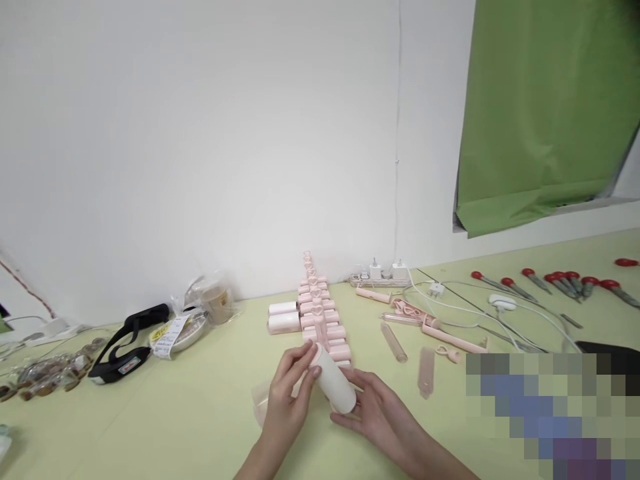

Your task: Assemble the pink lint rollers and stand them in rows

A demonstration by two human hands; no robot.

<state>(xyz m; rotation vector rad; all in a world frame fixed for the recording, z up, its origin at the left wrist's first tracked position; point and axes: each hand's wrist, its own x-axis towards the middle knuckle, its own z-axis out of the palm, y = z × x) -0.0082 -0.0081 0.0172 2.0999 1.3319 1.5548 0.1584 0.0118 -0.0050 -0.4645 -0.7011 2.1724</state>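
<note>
A white roll (334, 381) is held at a slant between both hands above the pale green table. The fingers of my left hand (290, 393) pinch its upper end, where some pink shows. My right hand (373, 410) is wrapped round the lower end from the right. Just beyond the hands, several pink lint-roller-like pieces (323, 313) lie in a row running back to the wall. Two white rolls (284, 323) rest left of that row. Partly behind my left hand lies a clear plastic cover (260, 400).
Pink handles (455, 337) and clear pink covers (426, 372) lie to the right, near a power strip (380, 279) with white cables. Farther right are several red-ended tools (533, 280). A black strap (127, 343), a bagged cup (216, 303) and small jars (50, 373) sit left.
</note>
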